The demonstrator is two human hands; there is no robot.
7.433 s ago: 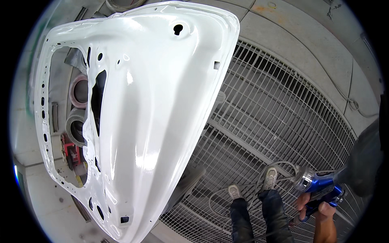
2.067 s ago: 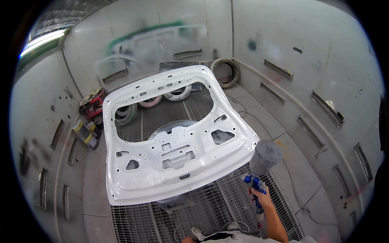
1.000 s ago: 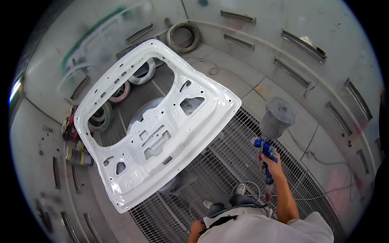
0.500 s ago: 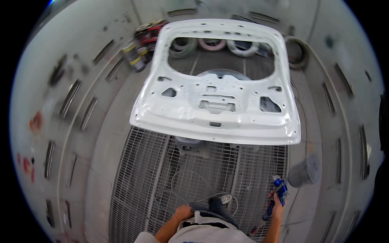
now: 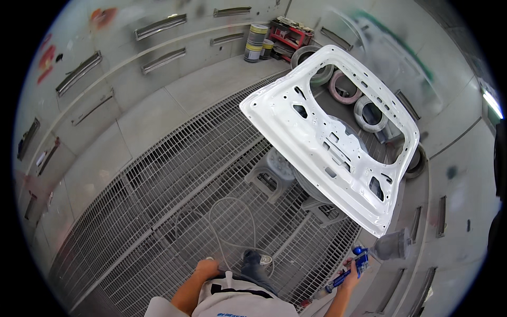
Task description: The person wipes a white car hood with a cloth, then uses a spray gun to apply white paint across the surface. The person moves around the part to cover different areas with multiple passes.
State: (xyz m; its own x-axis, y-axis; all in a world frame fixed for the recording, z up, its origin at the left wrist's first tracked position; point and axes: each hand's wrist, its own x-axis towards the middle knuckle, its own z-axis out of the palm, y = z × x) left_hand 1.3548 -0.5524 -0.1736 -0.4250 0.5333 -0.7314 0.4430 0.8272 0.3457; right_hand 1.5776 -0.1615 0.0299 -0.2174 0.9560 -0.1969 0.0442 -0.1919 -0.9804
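My right hand (image 5: 348, 277) is closed round the handle of a blue spray gun (image 5: 361, 259). A cloudy grey paint cup (image 5: 392, 245) sits on the gun and tilts to the right, close to the lower corner of a white car tailgate panel (image 5: 311, 142). Glossy white covers the panel, which has a large window opening and several smaller cut-outs. Low at my waist, my left hand (image 5: 206, 268) is closed on what looks like the grey air hose (image 5: 232, 275); its fingers are partly hidden. Neither hand touches the panel.
Grey stools (image 5: 270, 174) stand under the panel on a metal floor grating (image 5: 174, 174). A thin hose (image 5: 211, 214) loops across the grating by my foot. Paint cans (image 5: 255, 42), a red shelf (image 5: 289, 38) and several tyre-like rings (image 5: 344, 87) line the far wall.
My view has turned left and tilted, so the panel now appears slanted and farther right. Both hands keep their grips; the spray gun stays low at my right side, its cup nearer the panel's corner in view.
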